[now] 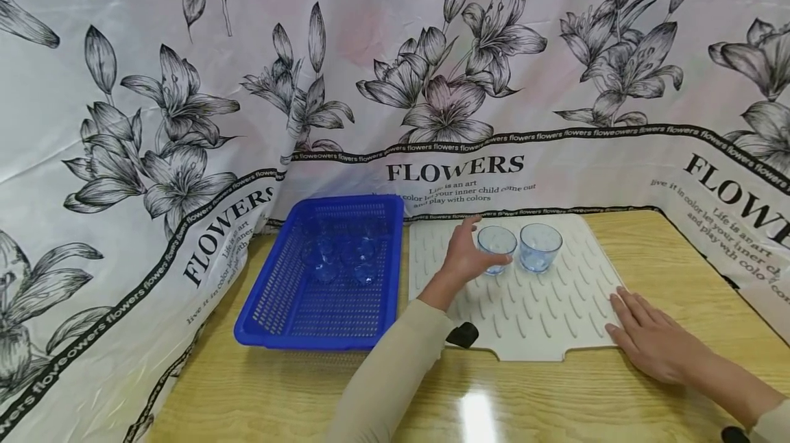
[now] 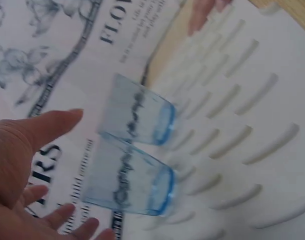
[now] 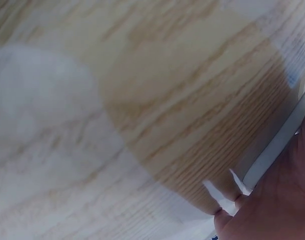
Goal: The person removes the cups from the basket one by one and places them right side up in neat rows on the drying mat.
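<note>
Two clear blue-tinted glasses, a left one (image 1: pixel 494 243) and a right one (image 1: pixel 540 248), stand upright side by side on a white ridged draining mat (image 1: pixel 524 323). At the left glass is my left hand (image 1: pixel 463 256), thumb and fingers spread apart. The left wrist view has this hand (image 2: pixel 12 165) beside the glasses with a gap between thumb and fingers and nothing held. My right hand (image 1: pixel 660 340) lies flat with its fingertips at the mat's right edge. In the right wrist view, that hand (image 3: pixel 272 212) is next to the mat's rim (image 3: pixel 275 152).
A blue plastic basket (image 1: pixel 393 292) stands left of the mat, with several similar glasses (image 1: pixel 364 274) inside. Everything is on a wood-grain table (image 1: pixel 296 395). Behind and at both sides hangs a white flower-print cloth (image 1: pixel 345 121).
</note>
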`<state>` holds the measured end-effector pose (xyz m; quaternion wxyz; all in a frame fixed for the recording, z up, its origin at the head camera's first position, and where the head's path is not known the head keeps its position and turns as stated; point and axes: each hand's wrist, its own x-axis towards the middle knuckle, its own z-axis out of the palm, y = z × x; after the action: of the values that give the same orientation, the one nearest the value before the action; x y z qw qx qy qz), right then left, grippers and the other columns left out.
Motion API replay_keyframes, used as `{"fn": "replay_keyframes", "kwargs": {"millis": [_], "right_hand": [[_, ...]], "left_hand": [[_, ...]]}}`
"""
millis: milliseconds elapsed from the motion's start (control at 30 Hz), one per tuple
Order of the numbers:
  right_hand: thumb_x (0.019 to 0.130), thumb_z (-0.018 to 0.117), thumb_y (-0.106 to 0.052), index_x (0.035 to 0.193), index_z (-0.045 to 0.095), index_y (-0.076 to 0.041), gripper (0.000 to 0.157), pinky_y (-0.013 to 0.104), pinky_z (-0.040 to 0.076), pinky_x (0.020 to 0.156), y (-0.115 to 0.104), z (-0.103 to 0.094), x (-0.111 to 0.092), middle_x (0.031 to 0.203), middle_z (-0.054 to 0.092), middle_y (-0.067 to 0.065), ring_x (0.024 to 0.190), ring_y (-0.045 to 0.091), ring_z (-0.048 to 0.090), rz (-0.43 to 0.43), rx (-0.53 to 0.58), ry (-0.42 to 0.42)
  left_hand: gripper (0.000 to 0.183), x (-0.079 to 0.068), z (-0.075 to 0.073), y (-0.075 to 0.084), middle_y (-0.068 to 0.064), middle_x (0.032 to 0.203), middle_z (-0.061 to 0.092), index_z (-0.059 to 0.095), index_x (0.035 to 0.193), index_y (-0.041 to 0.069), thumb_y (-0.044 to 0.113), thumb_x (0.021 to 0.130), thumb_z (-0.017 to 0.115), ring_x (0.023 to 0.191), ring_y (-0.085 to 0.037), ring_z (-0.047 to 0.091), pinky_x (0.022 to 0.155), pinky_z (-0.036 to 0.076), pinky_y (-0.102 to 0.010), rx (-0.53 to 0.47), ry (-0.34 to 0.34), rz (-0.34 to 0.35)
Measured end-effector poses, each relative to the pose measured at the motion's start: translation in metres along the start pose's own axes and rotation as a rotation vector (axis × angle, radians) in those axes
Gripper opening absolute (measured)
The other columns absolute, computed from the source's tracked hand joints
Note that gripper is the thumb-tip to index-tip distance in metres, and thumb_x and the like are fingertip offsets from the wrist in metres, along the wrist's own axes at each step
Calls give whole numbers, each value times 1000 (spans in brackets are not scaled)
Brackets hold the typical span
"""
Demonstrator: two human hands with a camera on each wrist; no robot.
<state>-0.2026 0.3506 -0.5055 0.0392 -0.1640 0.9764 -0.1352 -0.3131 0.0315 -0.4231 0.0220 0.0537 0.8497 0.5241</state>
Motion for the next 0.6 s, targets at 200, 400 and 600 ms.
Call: {"fn": "replay_keyframes", "kwargs": {"millis": [200, 400, 600], "right_hand": [[113, 33, -35, 155, 17, 17, 69, 71, 7, 117, 3, 3, 1, 160, 13, 41, 149, 58, 6, 4, 21, -14], [113, 32, -33, 154, 17, 18, 67, 69, 2, 119, 4, 2, 0, 159, 13, 42, 148, 58, 5, -4, 8, -2], [113, 34, -32, 154, 18, 19, 67, 72, 8, 116, 1, 1, 2, 158, 15, 43, 148, 59, 6, -17, 12, -2]], "left_hand": [[95, -22, -25, 19, -5, 160, 36, 35, 158, 20, 26, 80, 90, 145, -24, 40, 112, 43, -43, 108, -46, 85], [93, -44, -44, 31, -6, 164, 30, 33, 159, 19, 28, 84, 87, 147, -22, 36, 115, 39, -42, 197, -95, 165], [92, -64, -65, 39, -5, 162, 33, 31, 160, 19, 31, 86, 85, 146, -21, 38, 115, 39, -42, 243, -126, 223]]}}
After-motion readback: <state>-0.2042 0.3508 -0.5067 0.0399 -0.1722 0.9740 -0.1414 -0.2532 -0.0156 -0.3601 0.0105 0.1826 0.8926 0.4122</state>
